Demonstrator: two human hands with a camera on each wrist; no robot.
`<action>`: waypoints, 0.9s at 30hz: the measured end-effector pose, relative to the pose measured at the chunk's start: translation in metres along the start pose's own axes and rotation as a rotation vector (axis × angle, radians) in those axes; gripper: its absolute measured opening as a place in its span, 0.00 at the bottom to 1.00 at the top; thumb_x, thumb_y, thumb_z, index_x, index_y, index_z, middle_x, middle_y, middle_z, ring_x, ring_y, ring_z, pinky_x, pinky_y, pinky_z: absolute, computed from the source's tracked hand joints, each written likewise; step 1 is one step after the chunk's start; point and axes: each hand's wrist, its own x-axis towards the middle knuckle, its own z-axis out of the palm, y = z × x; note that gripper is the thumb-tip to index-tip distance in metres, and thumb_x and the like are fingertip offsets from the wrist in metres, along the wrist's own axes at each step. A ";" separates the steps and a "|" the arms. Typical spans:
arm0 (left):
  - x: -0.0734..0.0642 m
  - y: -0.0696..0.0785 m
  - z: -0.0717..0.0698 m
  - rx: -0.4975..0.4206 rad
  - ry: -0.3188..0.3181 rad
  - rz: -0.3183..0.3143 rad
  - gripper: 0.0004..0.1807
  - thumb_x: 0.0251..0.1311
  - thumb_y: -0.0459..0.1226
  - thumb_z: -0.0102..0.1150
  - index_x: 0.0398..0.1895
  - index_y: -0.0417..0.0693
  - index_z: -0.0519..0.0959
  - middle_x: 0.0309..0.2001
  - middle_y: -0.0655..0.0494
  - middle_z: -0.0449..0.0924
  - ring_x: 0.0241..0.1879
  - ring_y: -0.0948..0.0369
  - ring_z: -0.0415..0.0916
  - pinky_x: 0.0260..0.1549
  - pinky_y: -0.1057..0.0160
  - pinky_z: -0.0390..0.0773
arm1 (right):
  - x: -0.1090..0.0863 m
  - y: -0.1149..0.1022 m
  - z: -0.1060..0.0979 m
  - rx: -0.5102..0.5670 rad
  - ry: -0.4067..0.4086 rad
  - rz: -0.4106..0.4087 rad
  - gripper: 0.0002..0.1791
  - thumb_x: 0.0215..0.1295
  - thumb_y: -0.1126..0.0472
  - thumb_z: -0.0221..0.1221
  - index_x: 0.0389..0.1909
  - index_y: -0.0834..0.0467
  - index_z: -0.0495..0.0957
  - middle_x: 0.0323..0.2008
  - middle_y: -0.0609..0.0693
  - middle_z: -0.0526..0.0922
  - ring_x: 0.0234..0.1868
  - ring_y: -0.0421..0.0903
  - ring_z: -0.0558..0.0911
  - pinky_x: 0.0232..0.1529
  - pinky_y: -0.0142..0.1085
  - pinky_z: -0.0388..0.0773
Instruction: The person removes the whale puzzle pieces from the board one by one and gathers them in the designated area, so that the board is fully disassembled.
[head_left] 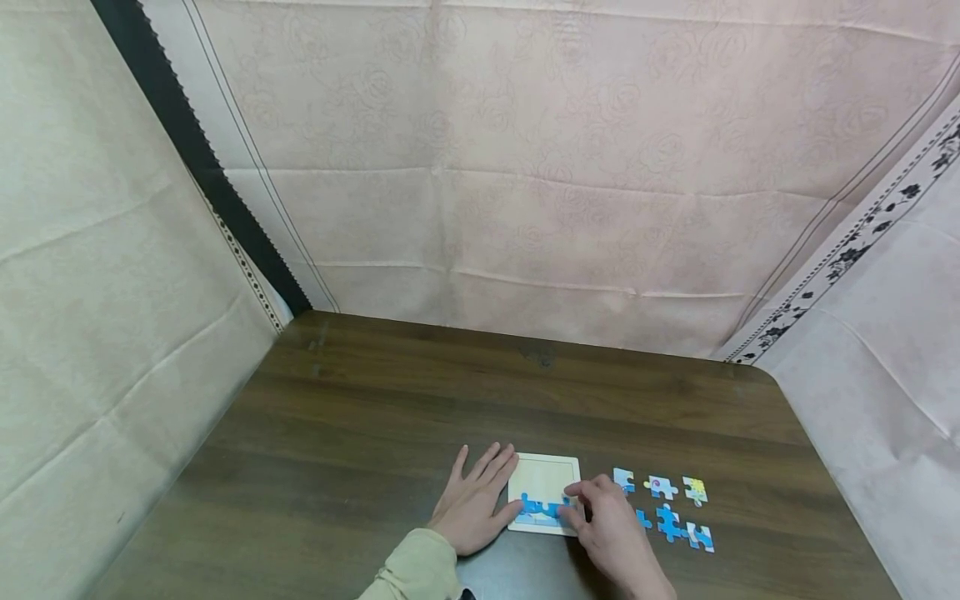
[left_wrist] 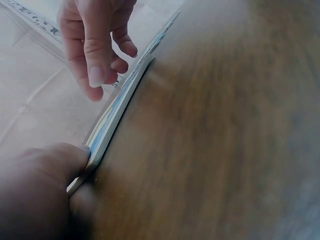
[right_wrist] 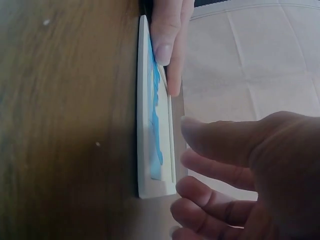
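A small pale jigsaw tray [head_left: 545,475] lies on the table, its lower strip filled with joined blue puzzle pieces [head_left: 537,508]. My left hand [head_left: 471,504] rests along the tray's left edge with fingers stretched out, and its thumb touches the lower left corner. Over the tray's right side hovers my right hand [head_left: 611,529], thumb and fingers loosely bent and apart. Seen in the right wrist view, nothing shows between the thumb and fingertips of that hand [right_wrist: 225,175], which are close to the tray [right_wrist: 144,160].
Several loose puzzle pieces [head_left: 661,487] lie right of the tray in two rough rows, among them a blue one [head_left: 670,523] and a yellow one [head_left: 695,490]. The brown wooden table [head_left: 375,417] is bordered by pale patterned cloth [head_left: 525,208] at the back and sides.
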 end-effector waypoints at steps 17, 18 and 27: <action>0.000 -0.002 0.004 -0.004 0.039 0.025 0.38 0.71 0.63 0.32 0.77 0.53 0.53 0.77 0.59 0.49 0.76 0.57 0.42 0.68 0.38 0.37 | -0.002 -0.007 0.013 -0.070 -0.030 -0.119 0.13 0.55 0.54 0.70 0.41 0.52 0.86 0.35 0.45 0.73 0.35 0.43 0.67 0.31 0.34 0.66; -0.001 -0.002 0.003 -0.004 0.038 0.024 0.38 0.71 0.63 0.32 0.77 0.53 0.53 0.77 0.59 0.48 0.76 0.57 0.42 0.68 0.38 0.36 | -0.002 -0.007 0.014 -0.069 -0.030 -0.133 0.12 0.55 0.55 0.70 0.41 0.52 0.86 0.34 0.45 0.72 0.35 0.43 0.66 0.30 0.33 0.65; -0.001 0.000 0.000 0.004 0.017 0.016 0.38 0.71 0.62 0.33 0.77 0.53 0.52 0.77 0.60 0.47 0.76 0.58 0.40 0.68 0.38 0.34 | -0.003 -0.015 0.017 -0.081 -0.018 -0.210 0.11 0.56 0.59 0.70 0.41 0.53 0.86 0.33 0.44 0.71 0.34 0.41 0.66 0.29 0.33 0.66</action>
